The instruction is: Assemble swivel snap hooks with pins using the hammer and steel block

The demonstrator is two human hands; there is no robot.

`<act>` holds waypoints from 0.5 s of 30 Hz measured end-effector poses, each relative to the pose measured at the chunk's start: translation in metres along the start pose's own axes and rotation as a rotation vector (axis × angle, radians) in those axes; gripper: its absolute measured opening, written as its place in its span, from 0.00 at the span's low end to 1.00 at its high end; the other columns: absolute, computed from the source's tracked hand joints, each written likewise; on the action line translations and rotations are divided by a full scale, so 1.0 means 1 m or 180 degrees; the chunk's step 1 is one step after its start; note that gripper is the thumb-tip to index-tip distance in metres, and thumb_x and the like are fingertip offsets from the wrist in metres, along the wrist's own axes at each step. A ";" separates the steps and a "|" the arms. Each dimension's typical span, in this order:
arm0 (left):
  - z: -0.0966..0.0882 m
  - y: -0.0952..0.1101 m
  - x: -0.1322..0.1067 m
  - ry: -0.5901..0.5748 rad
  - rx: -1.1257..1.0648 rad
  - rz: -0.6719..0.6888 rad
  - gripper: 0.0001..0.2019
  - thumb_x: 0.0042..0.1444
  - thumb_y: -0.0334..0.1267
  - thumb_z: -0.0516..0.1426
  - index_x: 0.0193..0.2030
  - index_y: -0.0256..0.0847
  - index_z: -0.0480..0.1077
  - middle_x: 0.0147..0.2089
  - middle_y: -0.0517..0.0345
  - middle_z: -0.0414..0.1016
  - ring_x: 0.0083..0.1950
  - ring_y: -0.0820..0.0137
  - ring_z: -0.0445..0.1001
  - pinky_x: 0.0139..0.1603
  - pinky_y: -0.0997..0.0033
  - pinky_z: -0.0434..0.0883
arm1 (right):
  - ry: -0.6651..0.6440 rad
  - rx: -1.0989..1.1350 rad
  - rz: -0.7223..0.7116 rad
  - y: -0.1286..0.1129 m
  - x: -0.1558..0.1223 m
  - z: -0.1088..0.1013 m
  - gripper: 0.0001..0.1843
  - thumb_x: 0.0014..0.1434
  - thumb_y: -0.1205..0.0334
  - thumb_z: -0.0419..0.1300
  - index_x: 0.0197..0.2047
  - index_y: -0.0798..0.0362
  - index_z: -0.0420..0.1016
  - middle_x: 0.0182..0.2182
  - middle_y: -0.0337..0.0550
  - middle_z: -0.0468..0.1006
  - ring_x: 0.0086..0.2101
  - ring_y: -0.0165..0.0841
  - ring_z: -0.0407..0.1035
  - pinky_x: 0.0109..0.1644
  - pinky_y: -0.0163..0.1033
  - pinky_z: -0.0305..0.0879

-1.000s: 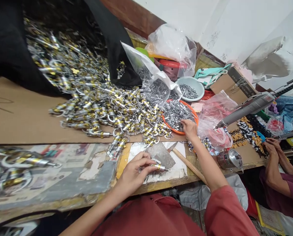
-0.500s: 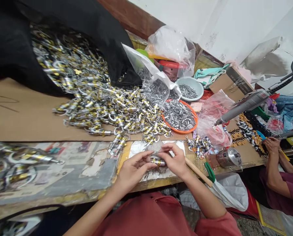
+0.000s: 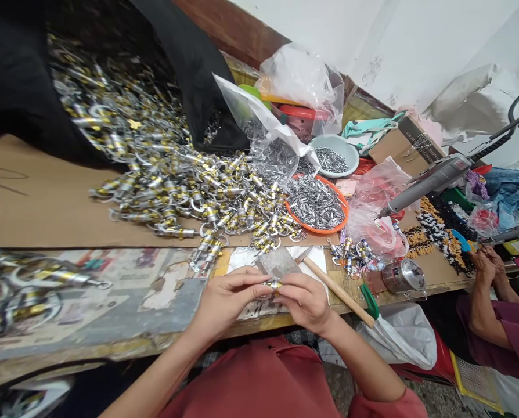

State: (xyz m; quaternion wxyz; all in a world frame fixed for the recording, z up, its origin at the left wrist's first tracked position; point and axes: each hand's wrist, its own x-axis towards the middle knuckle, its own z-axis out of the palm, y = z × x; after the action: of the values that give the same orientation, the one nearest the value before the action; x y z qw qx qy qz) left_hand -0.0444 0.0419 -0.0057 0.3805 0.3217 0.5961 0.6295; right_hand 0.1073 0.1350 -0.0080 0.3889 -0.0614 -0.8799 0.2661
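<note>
A small silver-and-yellow metal keychain piece (image 3: 272,284) is pinched between my two hands, near the table's front edge. My left hand (image 3: 222,299) grips its left end with thumb and fingers, and my right hand (image 3: 303,297) has hold of the right end. Fingers cover much of it. Just behind them lies a flat grey metal block (image 3: 277,263) on white paper. A hammer (image 3: 340,291) with a wooden handle rests to the right, its head close to the block.
A big heap of similar keychain pieces (image 3: 224,194) spills from a black bag (image 3: 18,93). An orange basket (image 3: 318,230) and a pale bowl (image 3: 356,158) hold small metal parts. An electric screwdriver (image 3: 429,181) hangs at right, above a metal cup (image 3: 405,277). A co-worker's hands (image 3: 486,264) are farther right.
My right fingers have come down and closed on the keychain piece, which has turned and moved slightly left. The metal block and the hammer's head have come into sight behind my hands.
</note>
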 end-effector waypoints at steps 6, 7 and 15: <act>-0.001 0.007 -0.003 -0.0152 -0.0052 -0.0073 0.04 0.37 0.34 0.64 0.25 0.43 0.79 0.26 0.58 0.77 0.29 0.69 0.74 0.30 0.74 0.71 | 0.0063 -0.0162 -0.0244 0.000 0.001 -0.005 0.15 0.56 0.68 0.59 0.48 0.50 0.69 0.38 0.46 0.76 0.39 0.32 0.72 0.41 0.36 0.73; -0.001 0.008 -0.004 -0.0170 -0.0027 -0.0077 0.04 0.38 0.34 0.64 0.25 0.42 0.79 0.26 0.57 0.77 0.29 0.69 0.74 0.30 0.74 0.71 | 0.0013 -0.0173 -0.0332 0.001 0.001 -0.006 0.15 0.56 0.69 0.57 0.48 0.50 0.70 0.39 0.46 0.76 0.40 0.32 0.72 0.42 0.36 0.73; -0.006 0.019 -0.003 -0.0202 0.0563 0.0296 0.05 0.42 0.40 0.62 0.23 0.42 0.78 0.26 0.56 0.75 0.29 0.68 0.73 0.30 0.73 0.71 | -0.0292 -0.0289 -0.0795 0.005 0.003 -0.010 0.16 0.59 0.71 0.50 0.47 0.52 0.72 0.39 0.49 0.77 0.42 0.35 0.71 0.41 0.38 0.73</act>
State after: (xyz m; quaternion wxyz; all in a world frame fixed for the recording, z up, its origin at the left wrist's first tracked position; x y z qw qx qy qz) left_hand -0.0495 0.0363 0.0129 0.3398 0.4012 0.6214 0.5809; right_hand 0.1125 0.1442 -0.0027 0.3752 0.0431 -0.9086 0.1781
